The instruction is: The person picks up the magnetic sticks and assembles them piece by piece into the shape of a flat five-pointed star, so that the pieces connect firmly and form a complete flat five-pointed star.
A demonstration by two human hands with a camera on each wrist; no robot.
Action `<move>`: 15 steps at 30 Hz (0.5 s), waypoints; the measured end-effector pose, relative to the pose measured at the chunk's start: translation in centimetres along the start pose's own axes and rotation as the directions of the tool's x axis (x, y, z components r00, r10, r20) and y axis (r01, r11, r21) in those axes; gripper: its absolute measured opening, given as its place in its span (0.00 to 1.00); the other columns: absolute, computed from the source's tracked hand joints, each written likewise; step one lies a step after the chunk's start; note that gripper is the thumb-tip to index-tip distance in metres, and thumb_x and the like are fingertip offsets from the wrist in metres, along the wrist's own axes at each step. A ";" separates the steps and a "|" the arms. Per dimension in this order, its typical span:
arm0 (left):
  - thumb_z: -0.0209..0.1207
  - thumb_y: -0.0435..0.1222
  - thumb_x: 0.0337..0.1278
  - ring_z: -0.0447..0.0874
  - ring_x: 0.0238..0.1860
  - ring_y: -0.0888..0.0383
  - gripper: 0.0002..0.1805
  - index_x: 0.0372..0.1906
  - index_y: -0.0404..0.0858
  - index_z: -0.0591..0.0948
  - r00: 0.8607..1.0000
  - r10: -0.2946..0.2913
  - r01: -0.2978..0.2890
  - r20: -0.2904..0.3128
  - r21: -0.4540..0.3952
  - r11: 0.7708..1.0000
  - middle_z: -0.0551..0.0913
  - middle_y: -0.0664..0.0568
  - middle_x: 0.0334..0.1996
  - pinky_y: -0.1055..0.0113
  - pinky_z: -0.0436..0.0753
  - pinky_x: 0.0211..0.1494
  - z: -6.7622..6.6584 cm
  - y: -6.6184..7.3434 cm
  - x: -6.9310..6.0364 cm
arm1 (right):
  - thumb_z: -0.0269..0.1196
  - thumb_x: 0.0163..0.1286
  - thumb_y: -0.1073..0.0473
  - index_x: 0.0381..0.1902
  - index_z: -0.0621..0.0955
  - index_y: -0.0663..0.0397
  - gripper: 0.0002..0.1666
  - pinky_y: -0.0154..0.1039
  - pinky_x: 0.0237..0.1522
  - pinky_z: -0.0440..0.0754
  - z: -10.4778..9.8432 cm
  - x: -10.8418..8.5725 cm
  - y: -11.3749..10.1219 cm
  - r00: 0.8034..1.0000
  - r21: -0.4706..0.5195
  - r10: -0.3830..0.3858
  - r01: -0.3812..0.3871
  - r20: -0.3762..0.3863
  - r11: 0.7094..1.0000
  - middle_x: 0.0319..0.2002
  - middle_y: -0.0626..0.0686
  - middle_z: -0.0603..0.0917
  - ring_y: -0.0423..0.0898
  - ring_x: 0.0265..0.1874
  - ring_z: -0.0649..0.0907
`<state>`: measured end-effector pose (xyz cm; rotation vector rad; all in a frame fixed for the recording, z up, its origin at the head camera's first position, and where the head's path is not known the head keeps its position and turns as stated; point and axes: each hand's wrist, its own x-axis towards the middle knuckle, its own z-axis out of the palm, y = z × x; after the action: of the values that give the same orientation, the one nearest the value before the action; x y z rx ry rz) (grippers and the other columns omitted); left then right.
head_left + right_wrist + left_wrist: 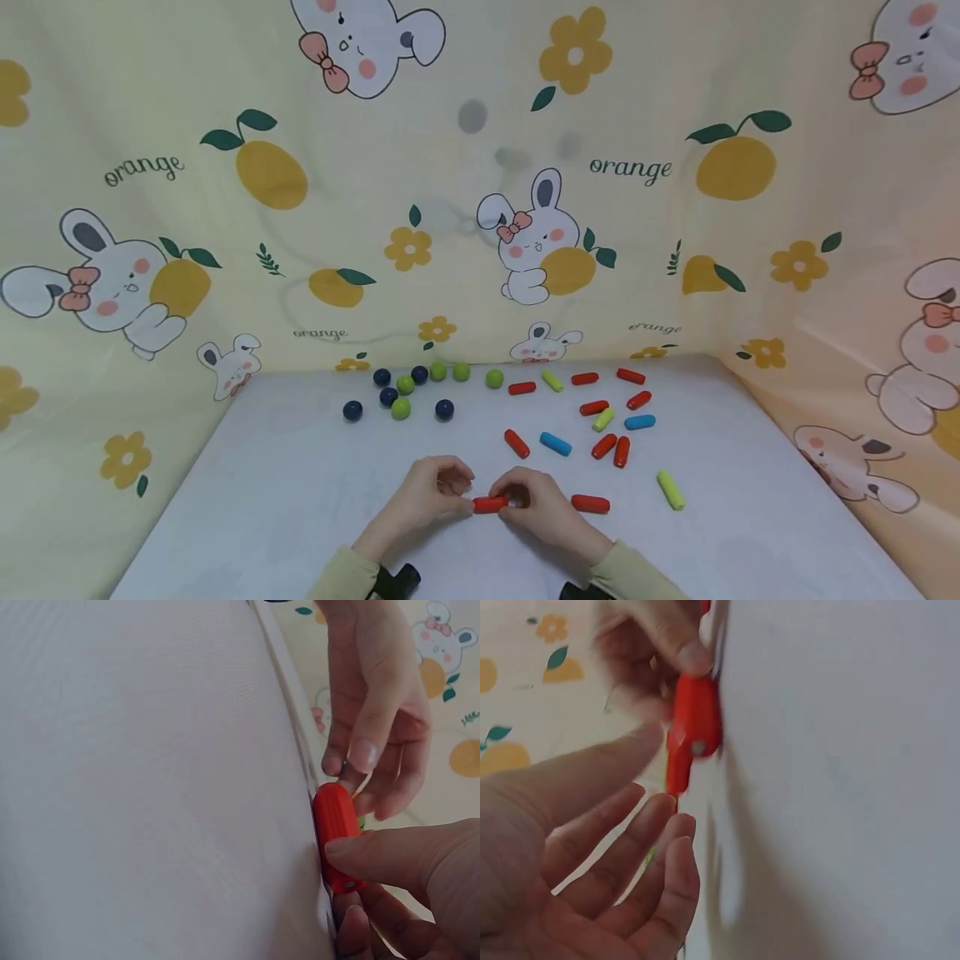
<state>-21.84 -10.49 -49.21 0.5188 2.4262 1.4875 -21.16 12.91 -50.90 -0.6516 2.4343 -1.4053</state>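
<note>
A short red rod (491, 505) with rounded edges lies low over the white table, between the two hands. My right hand (546, 510) pinches it; in the right wrist view the thumb presses its side, and a small grey spot shows on its near end (346, 881). My left hand (429, 497) is at the rod's other end, thumb and fingers apart and loosely bent. The right wrist view shows a small gap between those fingertips and the rod (336, 817). Just right of the right hand lies another red rod (590, 504).
Navy balls (444, 409) and green balls (494, 378) sit at the back left and middle. Several red rods (517, 443), blue rods (556, 443) and yellow-green rods (671, 490) lie scattered on the right. A patterned curtain (450, 183) encloses the table (285, 500).
</note>
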 end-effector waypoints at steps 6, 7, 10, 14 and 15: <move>0.70 0.35 0.49 0.80 0.42 0.53 0.19 0.47 0.37 0.81 0.993 0.017 -0.014 -0.121 0.026 1.000 0.83 0.48 0.41 0.61 0.81 0.46 -2.6 -0.3 0.9 | 0.67 0.62 0.64 0.46 0.82 0.49 0.13 0.34 0.36 0.76 -0.1 -0.1 -0.3 1.000 0.011 0.012 -0.012 0.005 1.000 0.40 0.44 0.81 0.47 0.36 0.76; 0.70 0.34 0.49 0.80 0.44 0.51 0.20 0.48 0.36 0.80 0.988 0.024 -0.022 -0.150 0.019 1.000 0.83 0.46 0.43 0.60 0.81 0.47 -3.1 -0.4 1.0 | 0.66 0.62 0.63 0.46 0.82 0.49 0.13 0.34 0.36 0.76 -0.1 -0.1 -0.4 1.000 0.018 0.017 -0.017 0.007 1.000 0.40 0.44 0.81 0.48 0.37 0.76; 0.71 0.33 0.47 0.79 0.48 0.50 0.22 0.51 0.35 0.80 0.970 0.020 -0.028 -0.242 -0.027 0.999 0.82 0.43 0.47 0.58 0.80 0.50 -4.3 -0.9 1.8 | 0.67 0.63 0.63 0.45 0.82 0.48 0.13 0.34 0.36 0.76 -0.1 -0.1 -0.4 0.999 0.027 0.031 -0.031 0.010 0.999 0.39 0.45 0.80 0.48 0.37 0.76; 0.71 0.31 0.46 0.78 0.52 0.48 0.26 0.54 0.34 0.79 0.941 0.018 -0.056 -0.338 -0.103 0.993 0.80 0.42 0.51 0.56 0.79 0.54 -5.2 -2.2 3.4 | 0.67 0.62 0.62 0.45 0.82 0.48 0.13 0.34 0.35 0.76 -0.1 -0.1 -0.2 0.999 0.033 0.034 -0.034 0.015 0.999 0.38 0.45 0.80 0.48 0.36 0.76; 0.71 0.31 0.45 0.78 0.53 0.48 0.26 0.54 0.33 0.79 0.935 0.023 -0.065 -0.353 -0.108 0.992 0.80 0.42 0.51 0.55 0.78 0.55 -5.4 -2.5 3.8 | 0.67 0.62 0.62 0.45 0.82 0.47 0.13 0.34 0.35 0.75 -0.1 -0.1 -0.1 0.999 0.037 0.033 -0.033 0.017 0.999 0.38 0.45 0.80 0.48 0.36 0.76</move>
<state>-27.77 -14.25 -49.09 0.3036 2.5751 1.8704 -21.12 12.96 -50.79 -0.6093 2.3895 -1.4234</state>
